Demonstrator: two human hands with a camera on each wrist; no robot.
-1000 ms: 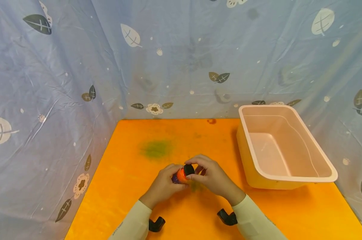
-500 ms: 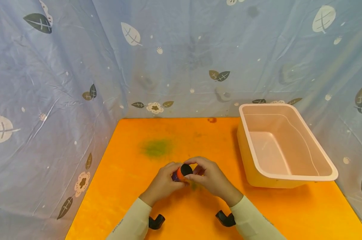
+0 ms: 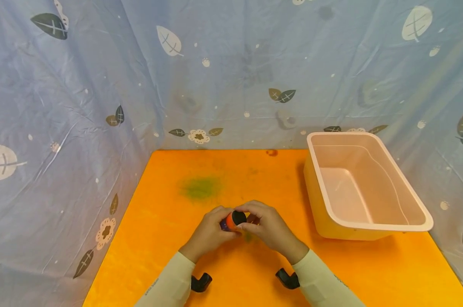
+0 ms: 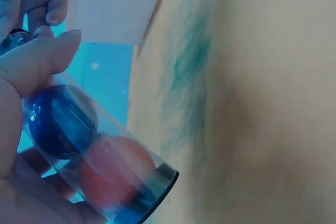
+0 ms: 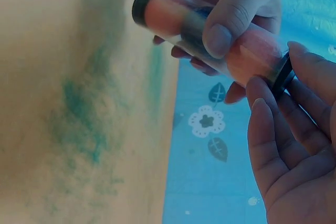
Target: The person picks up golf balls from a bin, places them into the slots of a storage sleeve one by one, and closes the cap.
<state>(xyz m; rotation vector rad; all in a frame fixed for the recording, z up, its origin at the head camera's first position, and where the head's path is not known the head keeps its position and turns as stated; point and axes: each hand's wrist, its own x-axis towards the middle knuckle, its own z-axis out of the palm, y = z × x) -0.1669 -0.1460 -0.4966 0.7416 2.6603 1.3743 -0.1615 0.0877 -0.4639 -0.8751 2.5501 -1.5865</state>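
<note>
A clear plastic tube (image 5: 165,15) with black end caps lies tilted between the hands, well shown in the right wrist view. Orange-red and dark blue balls sit inside it; the left wrist view shows a blue ball (image 4: 63,121) beside an orange-red ball (image 4: 116,172). My left hand (image 3: 208,235) grips the tube round its middle, thumb across the near side. At the other end, my right hand (image 3: 274,228) pinches the black cap (image 3: 239,218) between thumb and fingers. The cap is on the tube's end. Some balls are partly hidden behind the left hand.
A pale pink plastic tub (image 3: 323,187) stands on the right of the orange tabletop (image 3: 162,213). Blue patterned curtains (image 3: 231,76) hang behind and along the sides. A green stain (image 3: 201,188) marks the tabletop. Black curved pieces (image 3: 201,282) show beside the sleeves.
The tube has turned slightly so its black cap faces the head camera more. Both hands keep their hold, and the right forearm has shifted a little left.
</note>
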